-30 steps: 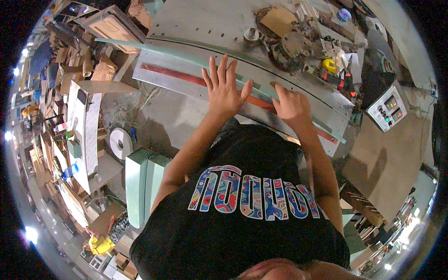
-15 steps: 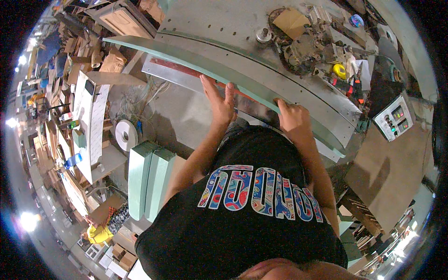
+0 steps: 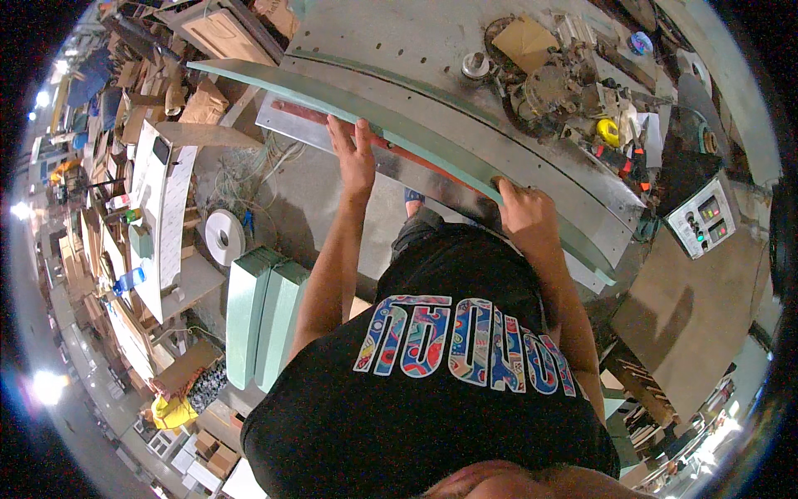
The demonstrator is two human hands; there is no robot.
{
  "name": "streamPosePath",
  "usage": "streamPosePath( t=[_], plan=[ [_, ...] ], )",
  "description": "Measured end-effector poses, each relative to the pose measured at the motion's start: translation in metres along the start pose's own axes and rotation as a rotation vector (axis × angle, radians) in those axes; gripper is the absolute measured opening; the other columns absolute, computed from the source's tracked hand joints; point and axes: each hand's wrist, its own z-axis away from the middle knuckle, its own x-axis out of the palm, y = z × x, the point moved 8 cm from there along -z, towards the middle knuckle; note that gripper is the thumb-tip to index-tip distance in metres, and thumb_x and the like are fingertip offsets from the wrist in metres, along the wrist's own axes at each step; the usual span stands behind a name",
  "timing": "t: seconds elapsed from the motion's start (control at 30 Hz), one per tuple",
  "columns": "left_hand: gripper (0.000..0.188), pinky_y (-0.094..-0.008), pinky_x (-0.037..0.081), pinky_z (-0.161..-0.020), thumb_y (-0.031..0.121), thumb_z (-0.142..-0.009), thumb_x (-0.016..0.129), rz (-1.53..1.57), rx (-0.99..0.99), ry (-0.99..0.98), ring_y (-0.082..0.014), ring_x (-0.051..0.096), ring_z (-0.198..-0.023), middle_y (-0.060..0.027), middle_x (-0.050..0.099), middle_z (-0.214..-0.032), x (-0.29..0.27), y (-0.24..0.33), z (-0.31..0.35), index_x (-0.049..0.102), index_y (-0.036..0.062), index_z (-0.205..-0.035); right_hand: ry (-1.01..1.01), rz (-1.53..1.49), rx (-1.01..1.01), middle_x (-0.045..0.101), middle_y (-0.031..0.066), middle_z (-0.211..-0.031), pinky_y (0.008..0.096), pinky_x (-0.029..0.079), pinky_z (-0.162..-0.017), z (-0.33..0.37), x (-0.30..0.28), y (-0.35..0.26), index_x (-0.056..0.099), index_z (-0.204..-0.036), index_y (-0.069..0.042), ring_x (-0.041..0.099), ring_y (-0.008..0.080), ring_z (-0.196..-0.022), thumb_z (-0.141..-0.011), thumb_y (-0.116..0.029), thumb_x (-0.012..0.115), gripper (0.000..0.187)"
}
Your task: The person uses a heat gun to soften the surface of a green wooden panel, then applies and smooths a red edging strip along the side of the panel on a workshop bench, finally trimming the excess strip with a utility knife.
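A long pale green board (image 3: 432,148) stretches across the near side of the grey metal machine table (image 3: 366,41), slanting from far left to near right. My left hand (image 3: 353,158) rests against its near side left of the middle, fingers stretched out and slightly apart. Farther right, my right hand (image 3: 528,214) is closed over the board's near edge, its fingers curled. Below the board runs a red strip (image 3: 299,114) along the table's metal front edge.
A control box (image 3: 701,214) with lit buttons stands at the right. Tools and a yellow tape measure (image 3: 608,130) lie on the table's far right. More green boards (image 3: 248,320) stand at my left, near a white roll (image 3: 224,237) and a cluttered bench (image 3: 170,224).
My left hand has slid left along the board, away from my right hand. The right hand and the board have hardly moved.
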Motion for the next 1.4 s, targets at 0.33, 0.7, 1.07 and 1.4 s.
streamPosePath(
  t=[0.33,0.7,1.07,1.4],
  plan=[
    [0.086,-0.0453,0.017,-0.133,0.052,-0.112,0.052,0.107,-0.046,0.070,-0.0406,0.014,-0.166,-0.0274,0.014,-0.178,-0.034,-0.014,-0.046,0.020,-0.0015,-0.171,0.131,-0.010,-0.090,0.075,0.0168,-0.081,0.0498,0.060,-0.070,0.001,-0.008,-0.003,0.060,-0.116,-0.010,0.076,0.0369,-0.077,-0.092,-0.015,0.070,0.026],
    [0.092,-0.0435,0.024,-0.130,0.056,-0.111,0.055,0.197,-0.139,0.010,-0.0346,0.028,-0.162,-0.0232,0.023,-0.177,-0.035,0.001,-0.050,0.015,0.0017,-0.173,0.028,-0.003,-0.004,0.076,0.0154,-0.094,0.0493,0.058,-0.075,-0.004,-0.008,0.001,0.064,-0.126,-0.010,0.074,0.0372,-0.083,-0.091,-0.013,0.075,0.036],
    [0.092,-0.0413,0.029,-0.127,0.039,-0.108,0.066,0.278,-0.170,-0.134,-0.0335,0.034,-0.158,-0.0227,0.028,-0.175,0.022,0.042,0.018,0.014,-0.0011,-0.172,-0.029,0.014,0.013,0.076,0.0155,-0.090,0.0500,0.059,-0.074,-0.008,-0.008,0.005,0.064,-0.124,-0.010,0.075,0.0370,-0.083,-0.093,-0.017,0.074,0.034],
    [0.117,-0.0445,0.023,-0.130,0.025,-0.098,0.081,0.416,-0.065,-0.388,-0.0369,0.021,-0.162,-0.0288,0.012,-0.177,0.093,0.051,0.077,-0.008,-0.0080,-0.167,-0.031,0.025,0.000,0.075,0.0160,-0.086,0.0500,0.059,-0.073,-0.011,-0.005,0.008,0.064,-0.123,-0.010,0.075,0.0379,-0.082,-0.094,-0.019,0.074,0.032]
  ],
)
